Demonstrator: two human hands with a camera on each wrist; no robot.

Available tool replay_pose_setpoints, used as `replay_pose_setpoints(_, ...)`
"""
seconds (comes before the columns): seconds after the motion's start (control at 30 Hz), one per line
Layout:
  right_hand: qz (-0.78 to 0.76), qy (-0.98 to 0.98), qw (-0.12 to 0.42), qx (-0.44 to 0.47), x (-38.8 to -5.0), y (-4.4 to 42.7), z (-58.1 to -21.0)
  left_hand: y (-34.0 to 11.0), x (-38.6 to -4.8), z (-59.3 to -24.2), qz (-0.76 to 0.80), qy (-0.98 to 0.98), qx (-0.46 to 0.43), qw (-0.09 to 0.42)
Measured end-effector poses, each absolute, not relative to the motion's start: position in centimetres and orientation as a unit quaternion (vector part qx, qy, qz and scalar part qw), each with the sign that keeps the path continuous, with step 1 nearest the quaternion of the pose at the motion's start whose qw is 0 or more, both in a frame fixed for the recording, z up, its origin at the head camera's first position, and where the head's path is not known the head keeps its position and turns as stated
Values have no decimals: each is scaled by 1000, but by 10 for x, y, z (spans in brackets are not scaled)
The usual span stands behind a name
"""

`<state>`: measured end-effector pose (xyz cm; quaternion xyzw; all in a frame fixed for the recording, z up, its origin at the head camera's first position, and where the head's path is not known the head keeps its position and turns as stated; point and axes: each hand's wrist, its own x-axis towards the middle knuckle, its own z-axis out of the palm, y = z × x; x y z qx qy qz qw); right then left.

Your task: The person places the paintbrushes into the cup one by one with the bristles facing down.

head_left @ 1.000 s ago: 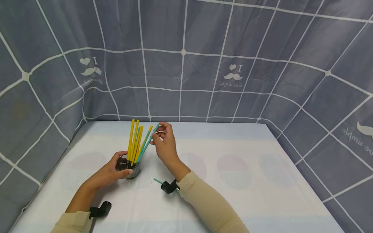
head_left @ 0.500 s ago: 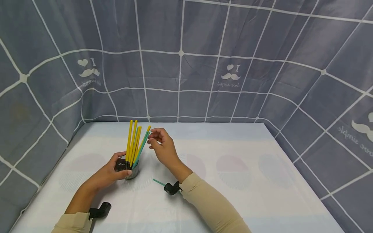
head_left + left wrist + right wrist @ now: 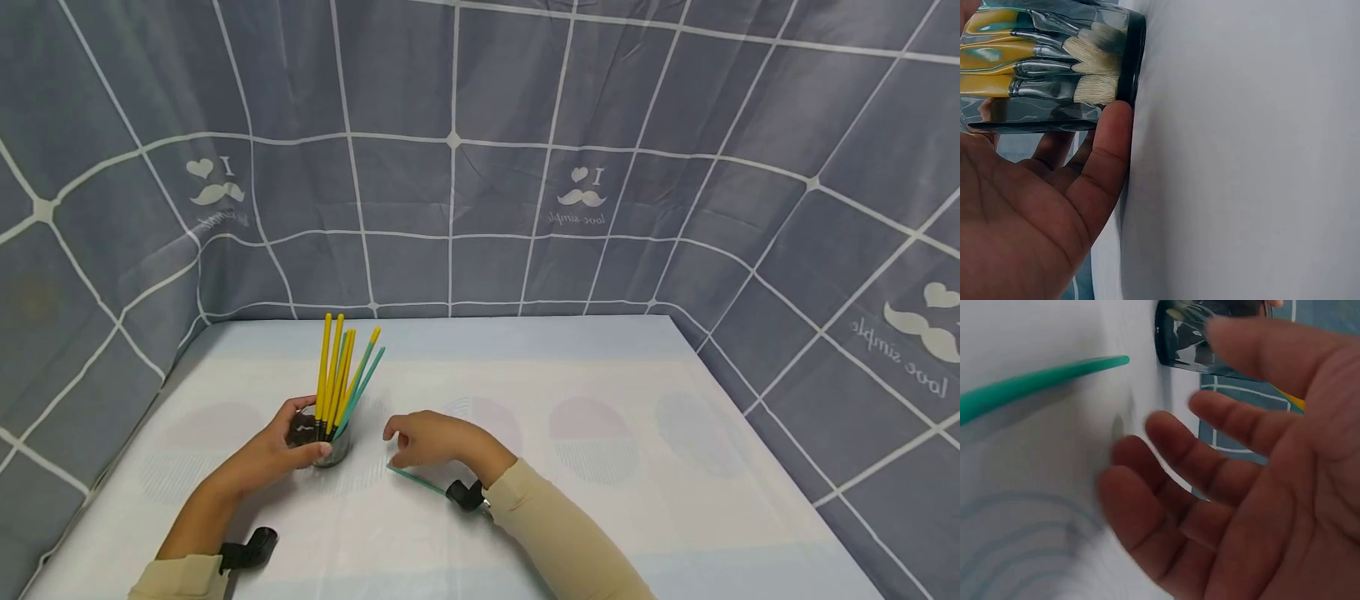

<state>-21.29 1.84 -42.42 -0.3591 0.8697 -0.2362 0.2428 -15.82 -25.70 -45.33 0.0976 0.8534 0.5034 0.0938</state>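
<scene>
My left hand grips a clear glass cup that stands on the table, thumb in front and fingers behind. Several paintbrushes with yellow and green handles lean in it. Through the glass in the left wrist view, pale bristles point down at the base. To the right of the cup, my right hand hovers low with fingers loosely bent and nothing between them. A green stick-like handle lies on the table under that hand and wrist; its tapered tip is apart from the fingers. Its other end is hidden.
A white tablecloth with faint printed circles covers the table. Grey gridded curtains hang behind and along both sides. A small black camera sits on my right wrist, another black camera on my left.
The right hand has let go of a green-handled brush, which now leans in the cup. It has come down and towards me, over the green handle on the table. The left hand keeps its hold.
</scene>
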Motion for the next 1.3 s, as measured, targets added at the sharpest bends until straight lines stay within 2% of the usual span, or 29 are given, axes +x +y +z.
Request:
replay_pose_setpoints(0.23,-155,871,250,-394,-203,19,-434,-258,-156,-454,498,857,90,94)
replay_pose_setpoints(0.8,-151,881,237,-379,-200,15,-437,-257,-156,-454,504,854,86,99)
replay_pose_setpoints(1.1,-189,862,249,-399,-212,24,-438,-256,-157,-455,507,852,83,100)
replay_pose_setpoints(1.3,-288,836,262,-386,-221,36,-422,-256,-157,-453,501,855,87,99)
